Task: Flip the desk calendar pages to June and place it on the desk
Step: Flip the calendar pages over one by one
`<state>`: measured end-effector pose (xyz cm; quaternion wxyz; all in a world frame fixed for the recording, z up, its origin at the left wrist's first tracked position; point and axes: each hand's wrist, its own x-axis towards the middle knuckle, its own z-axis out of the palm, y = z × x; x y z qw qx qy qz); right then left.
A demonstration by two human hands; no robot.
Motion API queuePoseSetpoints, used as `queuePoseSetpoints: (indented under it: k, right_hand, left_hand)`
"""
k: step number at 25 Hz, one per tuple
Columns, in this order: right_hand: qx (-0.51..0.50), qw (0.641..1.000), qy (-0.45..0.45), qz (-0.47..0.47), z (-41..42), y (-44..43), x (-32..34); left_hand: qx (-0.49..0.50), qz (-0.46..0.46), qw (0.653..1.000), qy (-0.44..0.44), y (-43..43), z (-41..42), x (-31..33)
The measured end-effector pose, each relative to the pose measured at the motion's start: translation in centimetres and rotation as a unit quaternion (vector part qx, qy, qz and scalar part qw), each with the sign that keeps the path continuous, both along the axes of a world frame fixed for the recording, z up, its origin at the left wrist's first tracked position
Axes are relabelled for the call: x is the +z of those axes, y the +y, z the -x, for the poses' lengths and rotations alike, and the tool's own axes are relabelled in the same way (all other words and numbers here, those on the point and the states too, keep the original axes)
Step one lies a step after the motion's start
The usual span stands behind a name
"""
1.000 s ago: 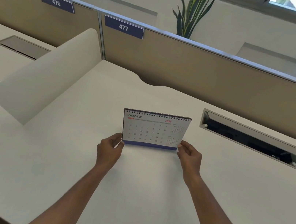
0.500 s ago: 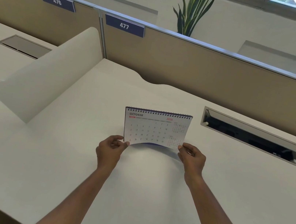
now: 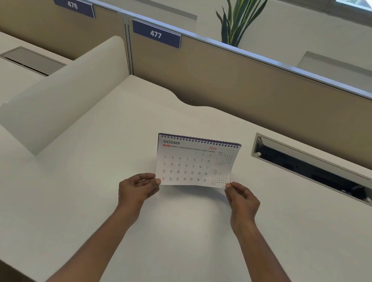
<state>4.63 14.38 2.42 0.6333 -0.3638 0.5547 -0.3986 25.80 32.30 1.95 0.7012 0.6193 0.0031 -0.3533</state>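
At the far left, a closed cable hatch (image 3: 31, 60) sits flush in the neighbouring desktop, and above it the tan partition carries a dark blue plate reading "476" (image 3: 72, 5). A rounded cream divider (image 3: 66, 91) slopes between the two desks. Next along the partition, a second blue plate reads "477" (image 3: 155, 34), with a tall green plant (image 3: 241, 14) rising behind it.

On the white desk (image 3: 75, 196), the left hand (image 3: 138, 188) pinches the lower left corner of the top page of the spiral-bound desk calendar (image 3: 195, 162), thumb and fingers closed on the paper. The page is lifted and bowed, its lower edge off the desk; the wire binding runs along the top. It reads "OCTOBER" in dark letters and "2026" in red, with dates 1 to 31, the Sunday column in red, and small "SEP" and "NOV" grids at the right side. The right hand (image 3: 242, 203) grips the lower right corner of the same page likewise.

Further right, an open cable hatch (image 3: 315, 170) shows a dark recess, its lid tilted up.
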Motion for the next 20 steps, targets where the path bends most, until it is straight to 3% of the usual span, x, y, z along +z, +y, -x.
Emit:
queuePoseSetpoints:
  k: [6, 12, 20]
  right_hand:
    - [-0.034, 0.998, -0.034, -0.033, 0.3, 0.6, 0.1]
    - [-0.021, 0.997, -0.053, -0.050, 0.6, 1.1, 0.5]
    - [0.006, 0.996, -0.071, -0.053, 1.2, 1.4, 1.1]
  left_hand:
    - [-0.029, 0.030, 0.999, -0.004, 0.8, -0.1, 0.2]
    - [-0.047, -0.030, 0.997, -0.058, 1.5, 0.5, 0.1]
    - [-0.031, 0.013, 0.999, -0.035, 1.6, 1.0, 0.6]
